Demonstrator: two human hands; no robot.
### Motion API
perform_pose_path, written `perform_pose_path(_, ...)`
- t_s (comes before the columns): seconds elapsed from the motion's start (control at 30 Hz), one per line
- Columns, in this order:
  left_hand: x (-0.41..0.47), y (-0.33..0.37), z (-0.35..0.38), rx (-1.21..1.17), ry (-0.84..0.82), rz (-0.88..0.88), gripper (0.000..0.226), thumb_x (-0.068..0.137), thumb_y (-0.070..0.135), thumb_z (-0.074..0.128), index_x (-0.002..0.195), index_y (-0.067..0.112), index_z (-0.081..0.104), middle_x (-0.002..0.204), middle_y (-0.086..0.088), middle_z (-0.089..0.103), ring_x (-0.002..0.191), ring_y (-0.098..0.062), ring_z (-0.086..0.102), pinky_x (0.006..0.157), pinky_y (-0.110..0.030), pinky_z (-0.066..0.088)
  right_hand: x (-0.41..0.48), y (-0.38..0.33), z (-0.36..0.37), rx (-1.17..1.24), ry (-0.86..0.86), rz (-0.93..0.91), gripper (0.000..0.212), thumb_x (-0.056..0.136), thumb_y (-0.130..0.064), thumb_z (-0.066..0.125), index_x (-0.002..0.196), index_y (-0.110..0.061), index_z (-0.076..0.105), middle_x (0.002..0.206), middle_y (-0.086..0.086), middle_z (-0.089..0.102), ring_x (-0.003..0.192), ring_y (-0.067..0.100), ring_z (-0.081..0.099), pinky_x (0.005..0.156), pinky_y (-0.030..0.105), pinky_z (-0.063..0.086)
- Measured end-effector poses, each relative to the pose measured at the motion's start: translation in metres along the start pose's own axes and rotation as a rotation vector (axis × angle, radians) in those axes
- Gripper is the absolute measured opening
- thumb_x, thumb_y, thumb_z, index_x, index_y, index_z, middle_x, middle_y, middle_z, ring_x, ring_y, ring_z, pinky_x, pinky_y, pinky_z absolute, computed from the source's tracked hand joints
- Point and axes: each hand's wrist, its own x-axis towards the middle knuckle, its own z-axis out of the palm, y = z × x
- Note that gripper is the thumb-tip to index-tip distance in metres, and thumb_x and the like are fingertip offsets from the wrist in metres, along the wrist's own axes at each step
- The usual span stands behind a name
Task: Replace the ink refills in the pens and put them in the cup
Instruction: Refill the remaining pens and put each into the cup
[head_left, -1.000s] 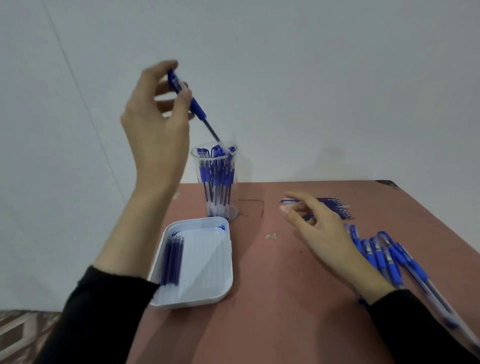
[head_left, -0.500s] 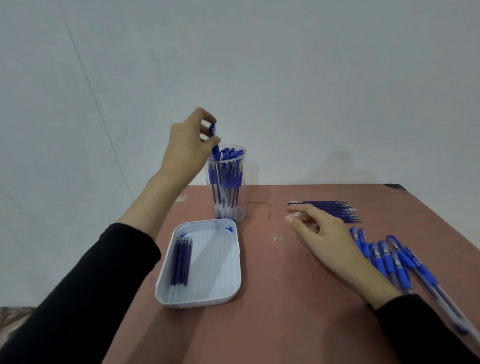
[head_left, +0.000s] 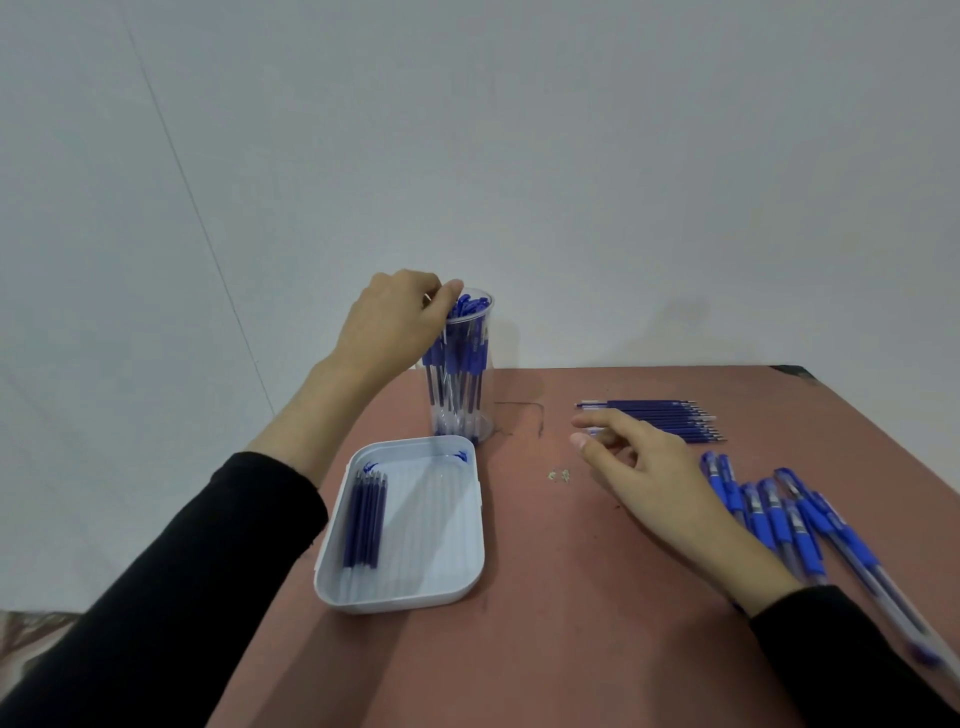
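Here, reddish table (head_left: 597, 649) bearing the cup (head_left: 462, 384), white wall (head_left: 519, 156) behind.

**Surface, wall and tray**

A reddish-brown surface (head_left: 571, 649) stood against a plain pale wall (head_left: 519, 156); a white, round-cornered tray (head_left: 395, 605) sat near its left edge; small pale crumbs (head_left: 559, 475) lay right of the tray; a thin dark scratch (head_left: 524, 408) marked the far part; patterned floor (head_left: 31, 639) showed at lower left.

A person's left hand (head_left: 395, 317) and right hand (head_left: 654, 478), both bare, show beyond long black sleeves of plain, matte fabric. The left sleeve (head_left: 182, 597) ends partway up the forearm in a soft cuff; the right sleeve (head_left: 852, 660) ends at the wrist.
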Motion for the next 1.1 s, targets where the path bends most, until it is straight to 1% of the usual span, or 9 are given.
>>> perform_pose_path(0.17, -0.001, 0.001, -0.005, -0.072, -0.011, 0.007, 0.051, 0.098, 0.036, 0.043, 0.073, -0.006, 0.059, 0.059, -0.015, 0.053, 0.052, -0.022, 0.036, 0.042, -0.018, 0.027, 0.001, 0.001, 0.0, -0.014, 0.002, -0.005, 0.014, 0.091, -0.037, 0.057, 0.104, -0.036, 0.063, 0.085, -0.012, 0.061, 0.074, -0.011, 0.049, 0.068, 0.006, 0.036)
perform_pose_path(0.27, -0.004, 0.006, -0.01, -0.098, 0.019, -0.006, 0.038, 0.098, 0.033, 0.045, 0.083, 0.005, 0.064, 0.06, -0.003, 0.056, 0.053, -0.015, 0.044, 0.047, -0.01, 0.032, 0.003, 0.002, -0.001, 0.014, 0.023, -0.001, 0.014, 0.091, -0.034, 0.059, 0.104, -0.034, 0.065, 0.086, -0.008, 0.063, 0.078, -0.001, 0.053, 0.072, 0.012, 0.038)
perform_pose_path(0.37, -0.012, 0.013, -0.012, -0.108, 0.139, 0.042, 0.028, 0.097, 0.027, 0.047, 0.102, 0.01, 0.068, 0.092, 0.001, 0.069, 0.087, -0.016, 0.06, 0.074, -0.018, 0.04, 0.005, 0.001, -0.004, 0.07, 0.071, 0.017, 0.013, 0.09, -0.029, 0.062, 0.102, -0.03, 0.068, 0.086, -0.003, 0.064, 0.082, 0.009, 0.057, 0.071, 0.012, 0.041)
perform_pose_path(0.47, -0.029, 0.03, -0.002, -0.144, 0.238, 0.147, 0.023, 0.094, 0.02, 0.049, 0.105, 0.011, 0.068, 0.101, 0.001, 0.07, 0.101, -0.024, 0.059, 0.08, -0.026, 0.039, 0.007, -0.001, -0.014, 0.012, 0.124, 0.011, 0.013, 0.09, -0.023, 0.064, 0.102, -0.025, 0.069, 0.081, -0.002, 0.064, 0.077, 0.012, 0.057, 0.066, 0.012, 0.038)
perform_pose_path(0.6, -0.068, 0.064, 0.041, -0.225, 0.083, 0.232, 0.028, 0.092, 0.025, 0.05, 0.112, 0.014, 0.067, 0.107, 0.002, 0.069, 0.106, -0.021, 0.055, 0.084, -0.022, 0.035, 0.007, 0.001, -0.048, -0.275, 0.107, 0.041, 0.023, 0.091, -0.022, 0.06, 0.112, -0.018, 0.067, 0.082, -0.003, 0.062, 0.079, 0.012, 0.051, 0.068, 0.02, 0.032)
perform_pose_path(0.73, -0.102, 0.09, 0.089, -0.258, -0.105, 0.291, 0.025, 0.09, 0.023, 0.054, 0.109, 0.014, 0.067, 0.107, -0.002, 0.068, 0.104, -0.024, 0.055, 0.081, -0.017, 0.028, -0.002, 0.017, -0.09, -0.497, -0.006, 0.243, 0.026, 0.091, -0.025, 0.056, 0.115, -0.021, 0.064, 0.105, 0.001, 0.063, 0.088, 0.014, 0.05, 0.076, 0.025, 0.036)
perform_pose_path(0.8, -0.112, 0.099, 0.103, -0.278, -0.159, 0.284, 0.025, 0.089, 0.017, 0.057, 0.113, 0.015, 0.066, 0.111, -0.002, 0.067, 0.108, -0.022, 0.053, 0.083, -0.014, 0.026, -0.009, 0.022, -0.107, -0.596, -0.053, 0.328, 0.025, 0.09, -0.025, 0.056, 0.114, -0.02, 0.064, 0.101, -0.001, 0.059, 0.089, 0.016, 0.051, 0.076, 0.026, 0.038)
perform_pose_path(0.93, -0.117, 0.108, 0.112, -0.33, -0.206, 0.25, 0.027, 0.09, 0.015, 0.055, 0.115, 0.016, 0.065, 0.113, 0.001, 0.066, 0.11, -0.016, 0.051, 0.087, -0.016, 0.029, -0.021, 0.029, -0.129, -0.728, -0.126, 0.496, 0.017, 0.087, -0.021, 0.057, 0.097, -0.01, 0.065, 0.091, 0.005, 0.065, 0.084, 0.024, 0.061, 0.076, 0.033, 0.052)
perform_pose_path(1.1, -0.119, 0.106, 0.112, -0.35, -0.212, 0.238, 0.026, 0.09, 0.016, 0.055, 0.113, 0.017, 0.066, 0.111, 0.003, 0.066, 0.107, -0.015, 0.051, 0.086, -0.017, 0.031, -0.03, 0.032, -0.133, -0.76, -0.155, 0.586, 0.017, 0.085, -0.019, 0.058, 0.071, -0.009, 0.054, 0.071, 0.007, 0.058, 0.065, 0.025, 0.06, 0.064, 0.031, 0.052)
